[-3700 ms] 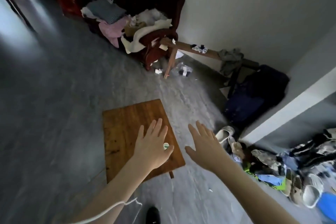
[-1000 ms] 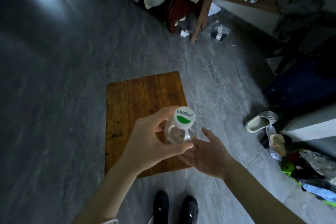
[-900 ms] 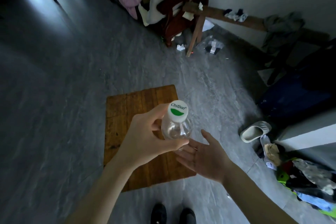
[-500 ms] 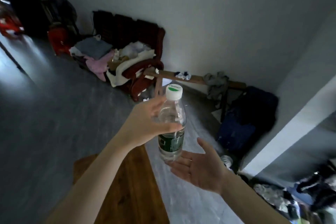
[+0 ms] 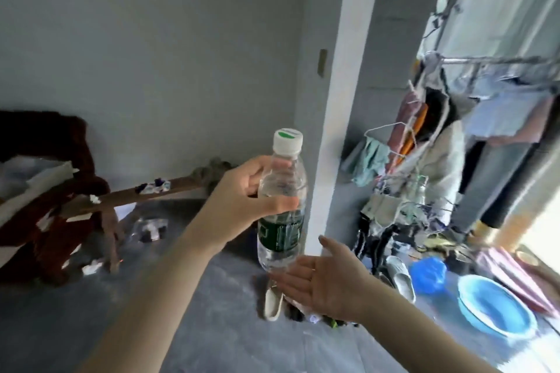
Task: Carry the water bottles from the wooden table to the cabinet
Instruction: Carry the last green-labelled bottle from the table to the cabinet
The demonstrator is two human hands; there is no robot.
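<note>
The water bottle [image 5: 281,206] has come up off the desk, mid-frame now. The left hand [image 5: 242,200] wraps its upper body; the right hand [image 5: 324,278] is open flat just under its base. It looks light, thin and squashy, so hold gently there. Clear, white cap [image 5: 287,140], dark green label [image 5: 280,232].

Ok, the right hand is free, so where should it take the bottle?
Cup the bottle at its clear base, coming from below: it hangs upright, the left hand wraps its shoulder above the label, and the open right hand already sits palm-up beside the bottom.
</note>
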